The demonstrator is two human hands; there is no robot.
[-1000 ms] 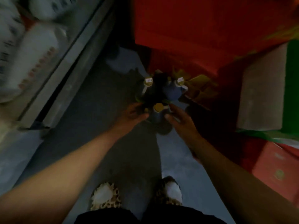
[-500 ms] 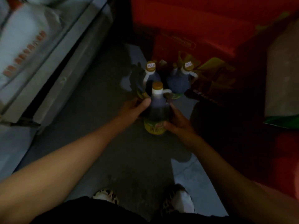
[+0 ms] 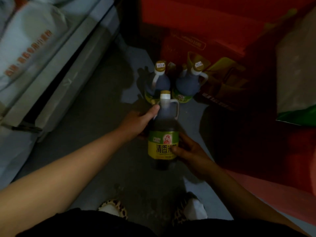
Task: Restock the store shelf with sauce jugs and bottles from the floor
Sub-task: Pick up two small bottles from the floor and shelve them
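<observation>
**Two-handed hold on a sauce jug above the floor**

The left hand (image 3: pixel 136 123) wraps the upper shoulder of the held jug (image 3: pixel 164 134), its thumb lying up along the neck just below the white collar. The right hand (image 3: pixel 189 149) closes its grip round the lower body, with fingers curled over the right edge of the green and yellow label (image 3: pixel 161 145). Both hands thus hold the one jug, which is raised off the floor (image 3: pixel 95 120) and tilted with its cap toward the far side. A moulded loop handle (image 3: pixel 176 106) stands free at the neck on the right side; neither hand uses it.

Handling, as a judgement: the jug looks full of dark liquid and is likely heavy for its size. The plastic wall is probably stiff but smooth, so a grip on the body alone may slip. The loop handle, with a palm under the base, would offer the surer hold.

Just beyond, two more jugs (image 3: pixel 159 82) stand upright side by side on the floor, with price stickers on their caps, against red cartons (image 3: pixel 196 19). The store shelf (image 3: pixel 56 69) runs along the left, carrying pale bags. A sack with a green edge (image 3: pixel 297 69) lies at the right. Patterned shoes (image 3: pixel 114 208) show at the near edge.
</observation>
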